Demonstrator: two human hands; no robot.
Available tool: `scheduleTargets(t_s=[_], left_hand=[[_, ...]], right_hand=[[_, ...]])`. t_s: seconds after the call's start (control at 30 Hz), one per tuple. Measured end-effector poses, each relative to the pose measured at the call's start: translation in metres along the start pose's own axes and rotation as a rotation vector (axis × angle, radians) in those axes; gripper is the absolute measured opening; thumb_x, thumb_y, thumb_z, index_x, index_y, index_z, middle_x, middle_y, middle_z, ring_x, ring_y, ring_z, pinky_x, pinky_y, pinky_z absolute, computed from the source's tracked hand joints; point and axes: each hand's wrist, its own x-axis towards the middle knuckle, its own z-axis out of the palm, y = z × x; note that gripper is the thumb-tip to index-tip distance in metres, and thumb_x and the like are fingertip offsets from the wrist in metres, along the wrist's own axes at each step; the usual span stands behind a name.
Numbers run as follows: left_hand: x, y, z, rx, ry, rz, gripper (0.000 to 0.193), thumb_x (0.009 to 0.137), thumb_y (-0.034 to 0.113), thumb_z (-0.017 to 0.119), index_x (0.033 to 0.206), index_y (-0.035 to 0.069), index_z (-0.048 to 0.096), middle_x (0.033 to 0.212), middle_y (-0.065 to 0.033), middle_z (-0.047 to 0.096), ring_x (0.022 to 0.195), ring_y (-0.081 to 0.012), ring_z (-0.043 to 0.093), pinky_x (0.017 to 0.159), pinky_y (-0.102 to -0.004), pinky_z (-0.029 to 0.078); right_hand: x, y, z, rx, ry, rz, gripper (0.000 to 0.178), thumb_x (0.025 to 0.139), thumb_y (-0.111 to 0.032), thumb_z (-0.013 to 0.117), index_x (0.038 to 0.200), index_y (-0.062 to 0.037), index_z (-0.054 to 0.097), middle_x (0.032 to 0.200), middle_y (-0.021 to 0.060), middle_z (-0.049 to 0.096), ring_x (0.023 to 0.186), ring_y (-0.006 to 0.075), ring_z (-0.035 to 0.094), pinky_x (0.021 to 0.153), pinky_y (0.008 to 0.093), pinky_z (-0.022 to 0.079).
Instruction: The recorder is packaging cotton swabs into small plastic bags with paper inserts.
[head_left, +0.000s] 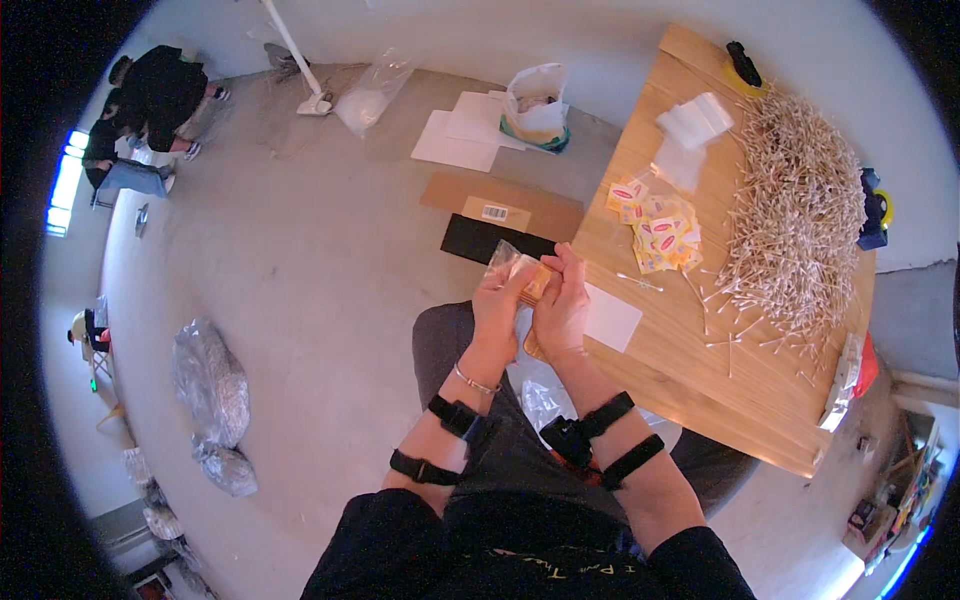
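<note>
Over my lap, beside the table's near left edge, my two hands come together around a small clear plastic bag (505, 257). Something orange-yellow (538, 283) shows in or behind the bag between my fingers; I cannot make out exactly what it is. My left hand (494, 314) is closed on the bag from the left. Curled around the same bundle from the right is my right hand (564, 312). Close by on the table lie a white card (612, 318), a few loose cotton swabs (640, 284) and a pile of yellow-and-white printed cards (665, 238).
A big heap of cotton swabs (795, 215) covers the right of the wooden table (740, 400). Clear bags (697, 122) lie at its far side, near a tape dispenser (742, 70). Flattened cardboard (555, 212) and a filled plastic bag (536, 108) are on the floor. People (165, 95) sit far left.
</note>
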Motion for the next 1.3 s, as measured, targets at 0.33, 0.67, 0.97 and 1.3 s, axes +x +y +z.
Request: scheduleTargets(t_s=[0.33, 0.67, 0.97, 1.3], left_hand=[[0.003, -0.005, 0.014, -0.205, -0.012, -0.109, 0.015, 0.083, 0.008, 0.067, 0.097, 0.003, 0.061, 0.091, -0.0039, 0.064, 0.079, -0.0134, 0.062, 0.066, -0.0257, 0.052], [0.000, -0.006, 0.015, -0.133, -0.023, -0.102, 0.022, 0.084, 0.012, 0.068, 0.102, 0.003, 0.060, 0.092, -0.0053, 0.064, 0.081, -0.0147, 0.063, 0.067, -0.0269, 0.053], [-0.020, -0.012, -0.009, -0.121, 0.268, -0.104, 0.019, 0.083, 0.022, 0.070, 0.086, 0.005, 0.064, 0.076, 0.0025, 0.059, 0.075, -0.0066, 0.053, 0.067, -0.0221, 0.041], [-0.023, -0.028, -0.012, 0.085, 0.158, -0.111, 0.010, 0.087, 0.014, 0.063, 0.089, 0.004, 0.061, 0.076, 0.0002, 0.062, 0.068, -0.0076, 0.057, 0.057, -0.0212, 0.045]], right_hand=[[0.002, 0.003, -0.004, 0.037, -0.058, -0.007, 0.033, 0.088, 0.003, 0.043, 0.120, -0.0013, 0.050, 0.113, 0.0204, 0.058, 0.118, 0.0388, 0.048, 0.097, 0.0433, 0.041], [-0.002, 0.004, -0.001, 0.063, -0.032, 0.002, 0.032, 0.088, 0.002, 0.042, 0.118, 0.0008, 0.049, 0.111, 0.0227, 0.056, 0.105, 0.0354, 0.055, 0.093, 0.0413, 0.043], [-0.001, 0.000, 0.000, -0.001, 0.002, -0.031, 0.029, 0.090, 0.000, 0.040, 0.119, 0.0014, 0.047, 0.101, 0.0179, 0.059, 0.093, 0.0296, 0.061, 0.082, 0.0373, 0.048], [0.000, 0.003, 0.005, -0.010, 0.023, -0.032, 0.028, 0.089, -0.002, 0.046, 0.116, 0.0009, 0.049, 0.096, 0.0166, 0.058, 0.089, 0.0310, 0.059, 0.080, 0.0393, 0.048]])
